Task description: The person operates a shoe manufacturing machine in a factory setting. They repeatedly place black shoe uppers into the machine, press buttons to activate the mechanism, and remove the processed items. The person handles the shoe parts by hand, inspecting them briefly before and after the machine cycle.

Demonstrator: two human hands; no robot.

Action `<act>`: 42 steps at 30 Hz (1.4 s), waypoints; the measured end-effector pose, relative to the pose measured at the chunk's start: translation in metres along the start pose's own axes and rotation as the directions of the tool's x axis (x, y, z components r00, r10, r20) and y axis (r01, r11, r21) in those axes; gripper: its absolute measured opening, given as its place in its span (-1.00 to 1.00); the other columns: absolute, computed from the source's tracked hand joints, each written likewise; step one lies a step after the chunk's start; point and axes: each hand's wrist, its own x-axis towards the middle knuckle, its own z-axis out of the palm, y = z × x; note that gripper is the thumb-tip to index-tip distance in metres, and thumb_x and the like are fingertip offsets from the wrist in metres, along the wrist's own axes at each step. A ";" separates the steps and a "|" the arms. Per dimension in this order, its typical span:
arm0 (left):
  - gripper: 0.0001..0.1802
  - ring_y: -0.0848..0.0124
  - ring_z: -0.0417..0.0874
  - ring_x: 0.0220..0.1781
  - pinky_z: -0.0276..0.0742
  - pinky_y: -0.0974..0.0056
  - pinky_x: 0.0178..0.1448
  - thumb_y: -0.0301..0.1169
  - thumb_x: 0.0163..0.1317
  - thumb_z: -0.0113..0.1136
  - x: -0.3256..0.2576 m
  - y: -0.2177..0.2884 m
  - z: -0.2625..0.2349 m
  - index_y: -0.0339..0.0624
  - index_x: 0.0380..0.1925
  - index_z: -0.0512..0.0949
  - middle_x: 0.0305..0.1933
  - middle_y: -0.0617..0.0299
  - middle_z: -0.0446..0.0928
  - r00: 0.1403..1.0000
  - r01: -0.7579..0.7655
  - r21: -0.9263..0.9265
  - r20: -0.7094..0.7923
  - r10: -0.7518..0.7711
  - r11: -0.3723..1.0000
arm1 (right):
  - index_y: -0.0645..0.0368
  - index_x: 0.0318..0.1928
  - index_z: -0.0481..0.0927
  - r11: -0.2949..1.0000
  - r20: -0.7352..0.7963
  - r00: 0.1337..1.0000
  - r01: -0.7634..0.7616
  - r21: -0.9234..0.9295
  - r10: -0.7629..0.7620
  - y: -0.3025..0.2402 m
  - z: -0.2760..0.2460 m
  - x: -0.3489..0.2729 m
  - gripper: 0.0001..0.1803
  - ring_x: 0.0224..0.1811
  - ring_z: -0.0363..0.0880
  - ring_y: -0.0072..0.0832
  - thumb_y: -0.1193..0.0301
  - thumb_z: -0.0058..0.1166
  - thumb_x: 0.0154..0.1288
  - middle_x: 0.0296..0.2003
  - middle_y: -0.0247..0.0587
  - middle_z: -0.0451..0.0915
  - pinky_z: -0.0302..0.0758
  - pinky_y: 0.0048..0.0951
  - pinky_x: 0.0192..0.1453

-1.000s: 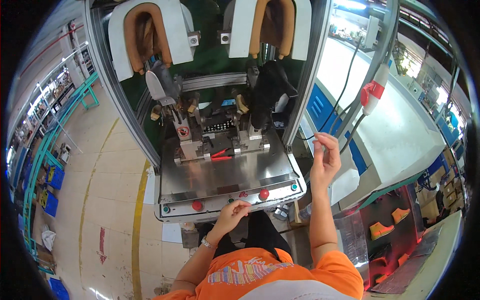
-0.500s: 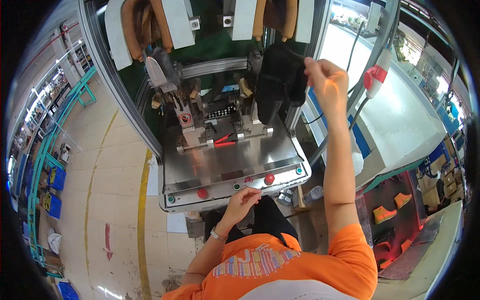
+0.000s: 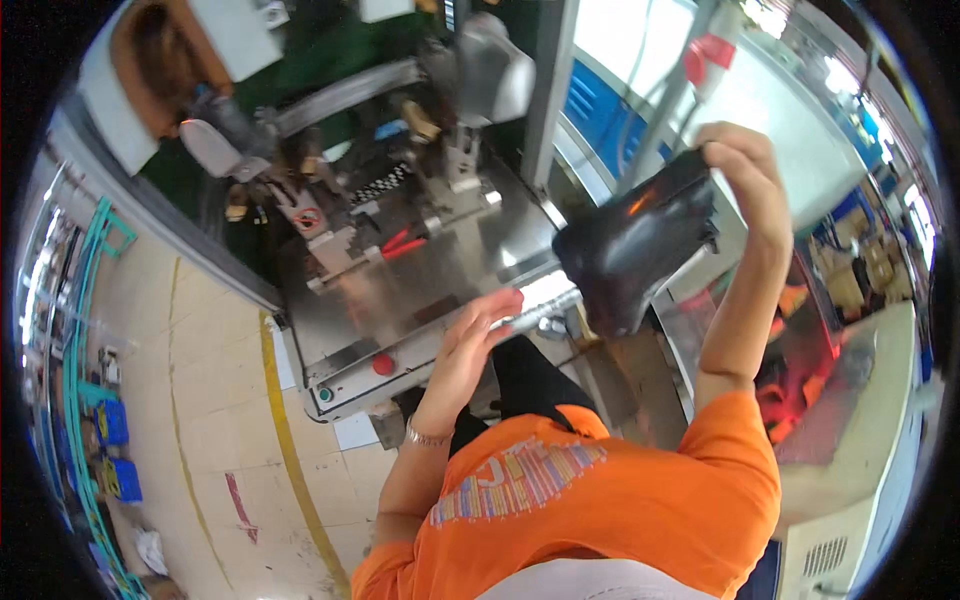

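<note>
My right hand (image 3: 745, 170) grips the top edge of a black shoe upper (image 3: 635, 245) and holds it in the air, off to the right of the steel machine table (image 3: 400, 290). My left hand (image 3: 475, 335) hovers with fingers spread near the table's front edge, close to the shoe's lower end, and holds nothing. On the machine, a grey metal foot form (image 3: 495, 75) stands bare at the right station. A second grey form (image 3: 205, 145) sits at the left station.
A red-handled tool (image 3: 400, 243) lies on the table. A red button (image 3: 382, 364) and a green button (image 3: 325, 394) sit on the front panel. A white conveyor (image 3: 790, 130) runs at the right. A yellow line (image 3: 285, 440) marks the floor at the left.
My right hand took hold of the black shoe upper on the right form and pulled it off, down and to the right. The view swung right. My left hand rose from the table edge.
</note>
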 end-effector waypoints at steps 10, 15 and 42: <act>-0.67 0.31 0.33 0.14 0.23 0.08 0.17 -0.18 0.20 -0.05 0.024 -0.076 0.067 -0.16 -0.15 0.38 0.04 0.15 0.37 0.748 0.568 -0.722 0.251 -0.615 0.396 | 0.20 -0.43 0.44 0.928 0.379 0.877 -0.358 0.101 0.296 0.059 -0.009 -0.060 -0.74 -0.39 0.22 -0.72 0.27 -0.10 0.27 -0.51 -0.54 0.33 0.19 -0.62 -0.26; -0.63 0.40 0.36 -0.01 0.19 0.22 0.10 -0.08 0.12 0.05 0.035 -0.087 0.076 -0.08 -0.19 0.42 -0.08 0.28 0.40 0.797 0.520 -0.685 0.172 -0.580 0.511 | 0.17 -0.37 0.47 0.911 0.338 0.892 -0.372 0.176 0.299 0.100 0.005 -0.069 -0.75 -0.37 0.27 -0.75 0.25 -0.09 0.27 -0.48 -0.56 0.38 0.24 -0.65 -0.22; -0.79 0.59 0.48 -0.29 0.29 0.48 -0.22 -0.21 0.05 0.22 0.044 -0.110 0.048 0.03 -0.33 0.49 -0.31 0.42 0.53 0.823 0.262 -0.675 -0.216 -0.525 0.690 | 0.20 -0.32 0.39 0.807 0.310 0.893 -0.434 0.401 0.326 0.120 0.079 -0.079 -0.82 -0.33 0.40 -0.70 0.52 0.10 0.08 -0.43 -0.43 0.43 0.34 -0.65 -0.24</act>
